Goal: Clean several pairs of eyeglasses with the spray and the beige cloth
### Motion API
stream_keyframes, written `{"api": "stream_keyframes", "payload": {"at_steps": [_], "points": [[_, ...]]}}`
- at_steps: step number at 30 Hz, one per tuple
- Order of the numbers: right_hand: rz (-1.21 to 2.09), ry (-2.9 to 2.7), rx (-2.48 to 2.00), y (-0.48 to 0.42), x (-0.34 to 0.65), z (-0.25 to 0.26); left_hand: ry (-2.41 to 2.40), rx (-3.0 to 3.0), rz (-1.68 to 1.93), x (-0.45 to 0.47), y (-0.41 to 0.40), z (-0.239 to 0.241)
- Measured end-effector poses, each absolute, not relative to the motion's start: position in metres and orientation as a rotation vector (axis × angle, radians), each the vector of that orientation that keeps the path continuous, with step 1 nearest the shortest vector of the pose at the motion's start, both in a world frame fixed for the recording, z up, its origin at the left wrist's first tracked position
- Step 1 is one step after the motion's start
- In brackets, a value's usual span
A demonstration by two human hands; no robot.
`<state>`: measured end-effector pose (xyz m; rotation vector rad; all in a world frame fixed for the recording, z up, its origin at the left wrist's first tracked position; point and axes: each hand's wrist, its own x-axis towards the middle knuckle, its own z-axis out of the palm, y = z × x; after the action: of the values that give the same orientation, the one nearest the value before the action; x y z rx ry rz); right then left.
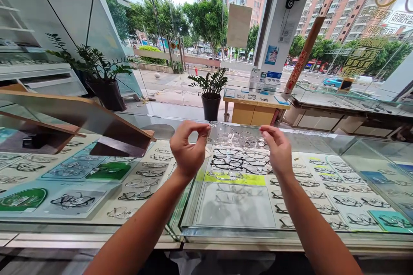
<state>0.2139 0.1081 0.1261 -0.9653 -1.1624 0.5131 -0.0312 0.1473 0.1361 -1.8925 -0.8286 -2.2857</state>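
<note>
A pair of thin-rimmed eyeglasses (239, 138) is held up over the glass display counter (235, 231), its two round lenses side by side. My left hand (189, 146) pinches its left end between thumb and fingertips. At its right end, my right hand (278, 147) pinches it in the same way. Below and behind the lenses, rows of dark-framed eyeglasses (226, 163) lie in the case, partly seen through the glass. A grey tray (237, 212) with faint reflections on it is nearer to me, between my forearms.
More eyeglasses (150, 172) fill the case on both sides. A tilted wooden-edged mirror or panel (106, 122) stands on the counter at left. Potted plants (211, 105) and a wooden cabinet (254, 111) stand beyond, before tall windows facing a street.
</note>
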Motion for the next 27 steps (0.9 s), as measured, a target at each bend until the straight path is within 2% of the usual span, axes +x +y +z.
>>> {"api": "stream_keyframes", "payload": {"at_steps": [5, 10, 18, 27], "points": [[0.517, -1.384, -0.831, 0.103, 0.226, 0.176, -0.706, -1.915, -2.492, -0.027, 0.147, 0.197], [0.244, -1.344, -0.671, 0.086, 0.214, 0.215, -0.570, -1.832, -2.617, -0.017, 0.143, 0.234], [-0.171, -1.260, -0.669, 0.081, 0.210, 0.214, -0.486, -2.056, -2.601, -0.026, 0.136, 0.233], [-0.214, -1.231, -0.676, 0.093, 0.224, 0.214, -0.352, -2.342, -2.566, -0.019, 0.149, 0.230]]}}
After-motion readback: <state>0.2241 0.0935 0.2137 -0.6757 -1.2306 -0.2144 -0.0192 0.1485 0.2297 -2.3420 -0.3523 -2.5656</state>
